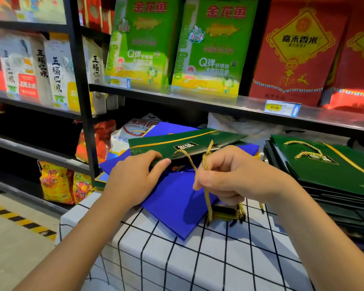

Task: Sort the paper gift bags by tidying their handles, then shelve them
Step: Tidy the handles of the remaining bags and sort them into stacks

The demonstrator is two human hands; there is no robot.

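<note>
A flat dark green gift bag with a gold stripe lies tilted over several blue gift bags on a table. My left hand grips the green bag's near edge, thumb on top. My right hand pinches its gold rope handle, which runs from the bag's opening down through my fingers. At the right, a stack of green gift bags lies flat with gold handles laid on top.
The table wears a white cloth with a black grid. Behind it, black shelves carry green and red rice packs with price tags. Sacks fill the lower shelf at left. A yellow-black striped line marks the floor at left.
</note>
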